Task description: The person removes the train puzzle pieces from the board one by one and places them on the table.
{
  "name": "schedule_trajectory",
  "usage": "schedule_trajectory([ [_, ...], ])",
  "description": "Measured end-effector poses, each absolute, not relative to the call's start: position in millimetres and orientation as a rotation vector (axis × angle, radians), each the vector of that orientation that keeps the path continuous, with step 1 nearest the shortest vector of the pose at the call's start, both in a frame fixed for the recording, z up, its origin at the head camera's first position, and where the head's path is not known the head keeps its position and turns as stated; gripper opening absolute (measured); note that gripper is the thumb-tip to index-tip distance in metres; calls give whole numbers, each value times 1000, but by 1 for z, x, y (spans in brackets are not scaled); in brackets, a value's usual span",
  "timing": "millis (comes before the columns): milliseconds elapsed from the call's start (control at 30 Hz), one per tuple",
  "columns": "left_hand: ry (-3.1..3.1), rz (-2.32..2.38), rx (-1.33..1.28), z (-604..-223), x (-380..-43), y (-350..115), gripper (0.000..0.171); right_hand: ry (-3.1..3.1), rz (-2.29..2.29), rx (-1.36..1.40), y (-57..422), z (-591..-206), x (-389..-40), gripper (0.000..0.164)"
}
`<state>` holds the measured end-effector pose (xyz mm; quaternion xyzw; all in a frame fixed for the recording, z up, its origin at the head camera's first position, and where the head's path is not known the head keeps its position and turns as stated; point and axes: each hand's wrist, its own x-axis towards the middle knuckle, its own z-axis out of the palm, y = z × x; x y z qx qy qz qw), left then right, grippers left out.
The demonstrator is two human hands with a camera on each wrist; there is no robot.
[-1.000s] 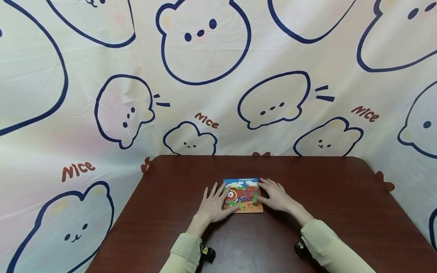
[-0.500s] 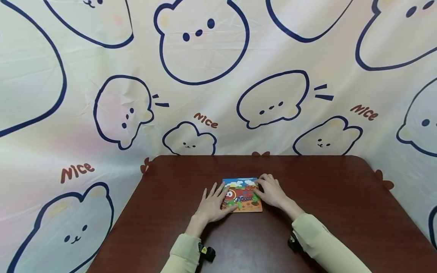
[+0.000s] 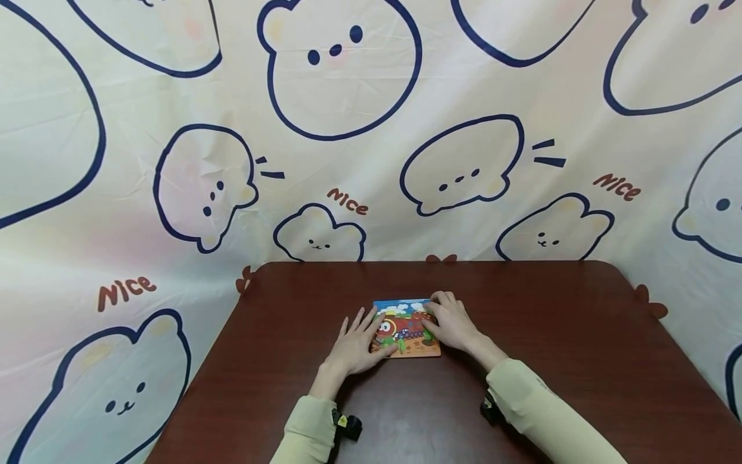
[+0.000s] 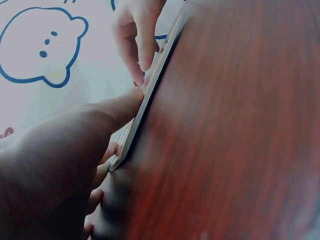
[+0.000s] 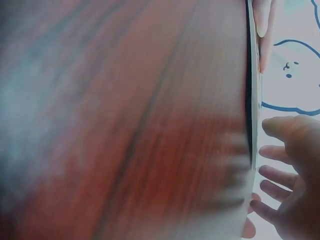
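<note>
A thin square picture board [image 3: 408,332], printed with a red cartoon train under a blue sky, lies flat on the table in the head view. My left hand [image 3: 352,348] rests on its left side with fingers spread along the edge and the thumb reaching over the lower part. At the far right corner, my right hand [image 3: 455,324] touches the board with loosely bent fingers, its thumb on the picture. The left wrist view catches the board's thin edge [image 4: 144,107] under my left thumb. My right fingertips [image 5: 267,150] sit right at the edge in the right wrist view.
The dark brown wooden table [image 3: 423,412] extends around the board on all sides. Behind it hangs a pale cloth [image 3: 371,161] with cartoon animal outlines. A small black camera [image 3: 349,426] is strapped at my left wrist, another [image 3: 489,409] at my right.
My right hand has shifted left and slightly farther away along the board's right side, its fingers bending more over the far corner. My left hand keeps its place on the board.
</note>
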<state>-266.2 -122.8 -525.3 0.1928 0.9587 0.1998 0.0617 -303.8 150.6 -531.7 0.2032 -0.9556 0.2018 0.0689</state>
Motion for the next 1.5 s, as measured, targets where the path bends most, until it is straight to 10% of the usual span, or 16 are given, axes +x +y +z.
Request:
schedule_trajectory([
  [1500, 3036, 642, 628, -550, -268, -125, 85, -2933, 1207, 361, 137, -525, -320, 50],
])
